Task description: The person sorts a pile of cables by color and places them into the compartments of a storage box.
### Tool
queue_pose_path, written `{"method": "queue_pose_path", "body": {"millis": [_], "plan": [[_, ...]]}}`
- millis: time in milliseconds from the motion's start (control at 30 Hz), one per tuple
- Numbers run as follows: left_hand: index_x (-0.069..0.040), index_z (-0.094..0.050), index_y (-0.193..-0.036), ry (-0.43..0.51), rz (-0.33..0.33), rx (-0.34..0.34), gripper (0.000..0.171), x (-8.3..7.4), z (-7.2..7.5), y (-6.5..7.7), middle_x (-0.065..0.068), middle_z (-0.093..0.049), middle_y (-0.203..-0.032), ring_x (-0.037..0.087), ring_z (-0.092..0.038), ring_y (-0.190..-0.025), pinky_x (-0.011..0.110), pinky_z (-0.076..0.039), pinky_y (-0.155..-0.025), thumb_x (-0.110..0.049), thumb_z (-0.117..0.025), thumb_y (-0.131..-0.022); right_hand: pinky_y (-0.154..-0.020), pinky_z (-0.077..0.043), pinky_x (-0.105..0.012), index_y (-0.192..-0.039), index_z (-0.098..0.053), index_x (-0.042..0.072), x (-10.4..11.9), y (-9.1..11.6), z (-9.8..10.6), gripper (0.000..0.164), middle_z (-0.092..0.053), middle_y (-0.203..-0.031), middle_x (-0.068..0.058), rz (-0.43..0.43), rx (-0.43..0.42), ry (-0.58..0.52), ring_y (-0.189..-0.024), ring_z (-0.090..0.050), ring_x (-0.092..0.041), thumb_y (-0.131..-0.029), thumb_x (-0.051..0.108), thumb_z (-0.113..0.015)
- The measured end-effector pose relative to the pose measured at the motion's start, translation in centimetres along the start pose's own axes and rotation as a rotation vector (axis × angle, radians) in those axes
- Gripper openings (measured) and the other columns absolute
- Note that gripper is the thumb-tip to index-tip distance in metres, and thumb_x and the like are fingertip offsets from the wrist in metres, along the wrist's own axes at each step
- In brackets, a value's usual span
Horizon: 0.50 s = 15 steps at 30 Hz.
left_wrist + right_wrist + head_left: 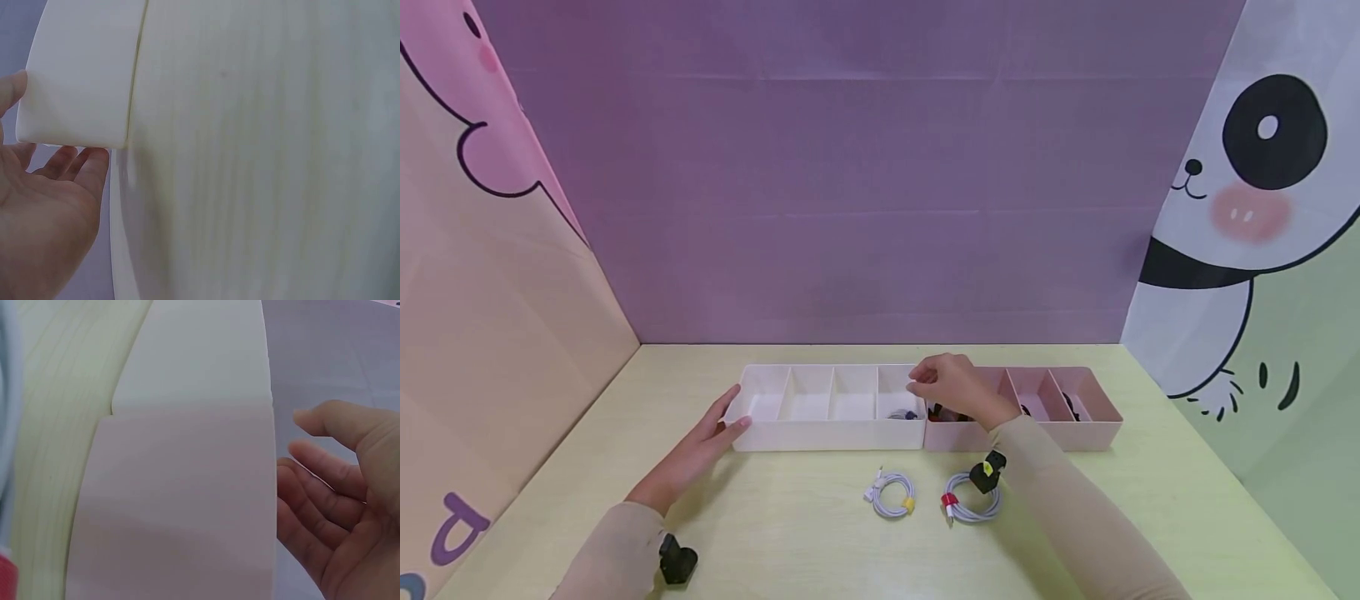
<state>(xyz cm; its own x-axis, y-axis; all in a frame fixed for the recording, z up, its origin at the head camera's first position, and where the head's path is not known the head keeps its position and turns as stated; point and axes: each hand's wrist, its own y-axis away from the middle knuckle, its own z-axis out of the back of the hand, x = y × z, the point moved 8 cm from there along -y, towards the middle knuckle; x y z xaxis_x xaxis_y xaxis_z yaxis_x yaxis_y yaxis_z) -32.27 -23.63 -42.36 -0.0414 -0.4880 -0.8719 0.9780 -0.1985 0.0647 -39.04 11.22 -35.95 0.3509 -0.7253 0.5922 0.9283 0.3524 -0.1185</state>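
My left hand touches the left end of a white divided box. In the left wrist view its fingertips lie along the box's end wall, and the thumb is at its side. A pink divided box stands against the white one's right end. Over the meeting point of both boxes is my right hand, its fingers loosely bent with a gap between thumb and index finger. Nothing shows between them in the right wrist view. Below it, a grey coiled item lies in the white box's rightmost compartment.
Two bundled pale cables lie on the table in front of the boxes, one with a yellow tie, the other with a red tie. Dark small items sit in the pink box. A purple backdrop rises behind the table.
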Motion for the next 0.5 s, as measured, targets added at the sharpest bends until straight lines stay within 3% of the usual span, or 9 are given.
{"method": "queue_pose_path", "body": {"millis": [500], "plan": [[-0.025, 0.004, -0.162, 0.003, 0.007, 0.001, 0.081, 0.26, 0.08, -0.16, 0.024, -0.001, -0.164, 0.051, -0.016, -0.145, 0.068, -0.018, -0.112, -0.048, -0.048, -0.105, -0.073, -0.056, -0.03, -0.112, -0.073, 0.008, 0.17, 1.02, 0.94, 0.023, -0.069, -0.093, 0.003, 0.025, 0.008, -0.016, -0.086, -0.064, -0.013, -0.095, 0.023, -0.071]]}}
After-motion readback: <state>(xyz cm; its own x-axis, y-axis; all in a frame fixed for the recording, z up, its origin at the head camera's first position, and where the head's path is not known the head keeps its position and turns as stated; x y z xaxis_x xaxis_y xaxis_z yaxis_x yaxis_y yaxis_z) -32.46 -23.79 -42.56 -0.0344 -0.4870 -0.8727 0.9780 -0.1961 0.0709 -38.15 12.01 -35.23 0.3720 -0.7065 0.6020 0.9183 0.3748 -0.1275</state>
